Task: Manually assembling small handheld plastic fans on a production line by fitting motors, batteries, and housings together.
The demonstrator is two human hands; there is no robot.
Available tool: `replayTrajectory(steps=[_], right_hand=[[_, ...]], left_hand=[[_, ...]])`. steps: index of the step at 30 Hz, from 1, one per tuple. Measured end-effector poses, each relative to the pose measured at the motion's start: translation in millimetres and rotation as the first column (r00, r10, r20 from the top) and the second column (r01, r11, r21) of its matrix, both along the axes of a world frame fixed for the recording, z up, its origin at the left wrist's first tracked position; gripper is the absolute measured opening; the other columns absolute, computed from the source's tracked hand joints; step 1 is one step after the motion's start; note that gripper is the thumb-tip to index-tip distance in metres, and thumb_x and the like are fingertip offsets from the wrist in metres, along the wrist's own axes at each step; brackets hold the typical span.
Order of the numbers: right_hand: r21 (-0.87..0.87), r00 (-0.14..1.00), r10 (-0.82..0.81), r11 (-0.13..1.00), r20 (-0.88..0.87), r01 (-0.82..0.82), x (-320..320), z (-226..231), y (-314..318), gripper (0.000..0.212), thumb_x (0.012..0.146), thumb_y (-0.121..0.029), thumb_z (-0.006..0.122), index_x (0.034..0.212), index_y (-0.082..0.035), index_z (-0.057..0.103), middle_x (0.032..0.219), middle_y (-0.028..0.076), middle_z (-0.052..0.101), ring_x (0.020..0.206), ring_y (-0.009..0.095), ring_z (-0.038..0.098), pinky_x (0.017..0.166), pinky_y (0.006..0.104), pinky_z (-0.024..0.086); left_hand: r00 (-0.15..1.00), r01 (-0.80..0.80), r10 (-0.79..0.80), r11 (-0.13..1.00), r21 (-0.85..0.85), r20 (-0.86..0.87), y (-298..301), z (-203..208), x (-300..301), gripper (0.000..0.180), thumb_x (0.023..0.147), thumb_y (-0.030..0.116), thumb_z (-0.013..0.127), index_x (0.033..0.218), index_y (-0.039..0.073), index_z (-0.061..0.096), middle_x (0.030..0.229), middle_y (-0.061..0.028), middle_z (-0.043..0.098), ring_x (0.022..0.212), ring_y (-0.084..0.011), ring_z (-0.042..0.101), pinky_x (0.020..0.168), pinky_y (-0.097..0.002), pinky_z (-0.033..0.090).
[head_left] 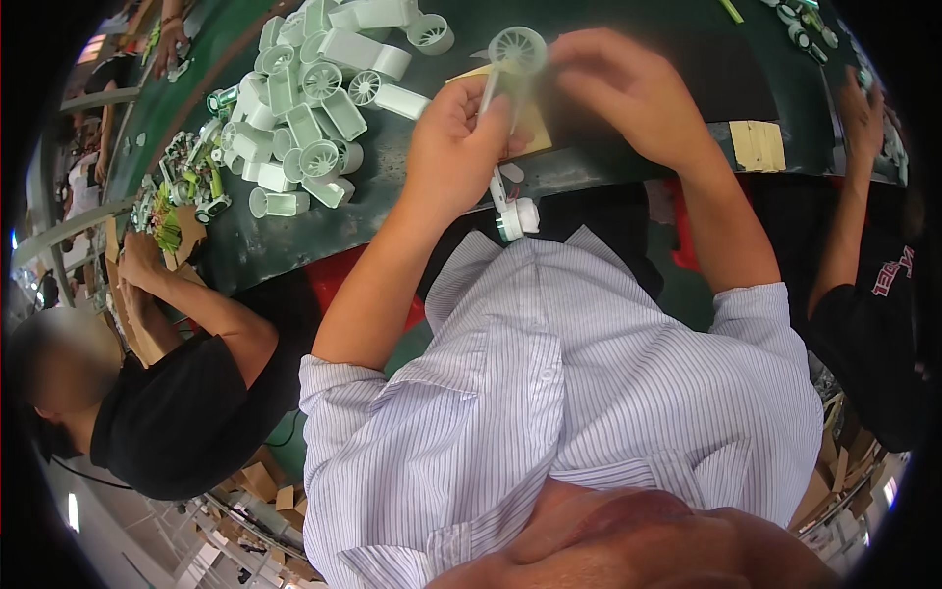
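My left hand point(461, 142) is closed round the long handle of a pale green plastic fan casing, and the casing's round spoked grille point(518, 49) points away from me. Close to the grille's right side is my right hand point(628, 93); its fingertips are smeared by motion, so I cannot tell whether they hold anything. Below the left hand lies a yellow pad point(535, 133), partly covered. A small white and green device point(517, 218) shows at the table's near edge, in front of my shirt.
A heap of pale green fan casings point(304, 108) covers the table's left part. Beyond it lie small green-and-white parts point(186, 167). Another yellow pad point(757, 146) sits at the right, by a dark mat point(721, 83). Co-workers sit at both sides, one person's arm point(206, 294) at left.
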State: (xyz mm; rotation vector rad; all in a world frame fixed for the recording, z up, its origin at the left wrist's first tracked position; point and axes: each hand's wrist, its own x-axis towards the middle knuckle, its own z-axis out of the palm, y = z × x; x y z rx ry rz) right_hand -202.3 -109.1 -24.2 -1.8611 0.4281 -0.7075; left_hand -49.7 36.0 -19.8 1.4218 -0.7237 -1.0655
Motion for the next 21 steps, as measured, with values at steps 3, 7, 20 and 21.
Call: replayTrajectory(steps=[3, 7, 20, 21], right_hand=[[0.016, 1.000, -0.001, 1.000, -0.017, 0.001, -3, -2, -4, 0.022, 0.087, -0.010, 0.065, 0.107, -0.004, 0.067, 0.095, 0.002, 0.066, 0.080, 0.008, 0.059, 0.073, 0.0221, 0.048], [0.025, 1.000, -0.006, 1.000, -0.005, 0.006, -6, -3, -5, 0.021, 0.087, -0.011, 0.066, 0.107, -0.003, 0.067, 0.096, 0.001, 0.066, 0.080, 0.008, 0.060, 0.074, 0.0222, 0.049], [0.342, 0.962, 0.271, 0.905, -0.007, -0.253, 11, -1, 31, 0.067, 0.085, -0.027, 0.072, 0.136, 0.003, 0.040, 0.126, 0.021, 0.056, 0.110, 0.026, 0.061, 0.090, 0.0347, 0.050], [0.367, 0.952, 0.305, 0.883, 0.027, -0.293, 11, 3, 36, 0.067, 0.085, -0.026, 0.072, 0.136, 0.003, 0.040, 0.126, 0.021, 0.056, 0.109, 0.027, 0.061, 0.090, 0.0344, 0.050]], left_hand=[[0.987, 0.022, -0.029, 0.999, 0.048, 0.155, 0, -2, 1, 0.032, 0.098, 0.014, 0.050, 0.122, -0.009, 0.049, 0.098, -0.0123, 0.064, 0.082, -0.0161, 0.066, 0.072, -0.0272, 0.055], [0.994, -0.002, 0.006, 0.999, -0.034, 0.113, -1, -2, -2, 0.033, 0.098, 0.012, 0.051, 0.123, -0.010, 0.047, 0.099, -0.0134, 0.064, 0.083, -0.0169, 0.067, 0.072, -0.0269, 0.056], [0.885, -0.239, 0.138, 0.954, -0.181, -0.444, -21, 15, 11, 0.037, 0.094, 0.018, 0.042, 0.119, -0.009, 0.047, 0.113, -0.0201, 0.055, 0.104, -0.0311, 0.057, 0.089, -0.0404, 0.049], [0.815, -0.264, 0.101, 0.941, -0.211, -0.571, -21, 17, 14, 0.040, 0.095, 0.022, 0.041, 0.120, -0.009, 0.047, 0.110, -0.0185, 0.055, 0.102, -0.0305, 0.056, 0.090, -0.0414, 0.047]])
